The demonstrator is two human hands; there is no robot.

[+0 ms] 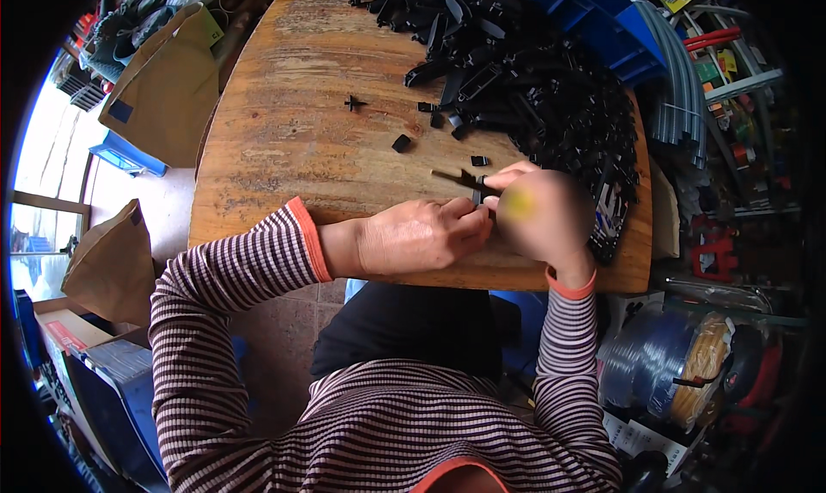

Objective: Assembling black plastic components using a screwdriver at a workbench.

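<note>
Both hands meet over the near edge of the wooden table. Between their fingers is a small, dark, narrow black plastic part, one thin end pointing left. My right hand pinches it from the right; much of this hand is blurred, with a yellow patch on it. My left hand is closed, its fingertips pressed together at the part's near side. The fingers hide most of the part. A small black block lies just beyond, and another small black block sits farther left.
A large heap of black plastic parts covers the table's far right. Blue bins stand behind it. A small cross-shaped black piece lies left of the heap. Cardboard boxes flank the table's left; coiled tubing is at right.
</note>
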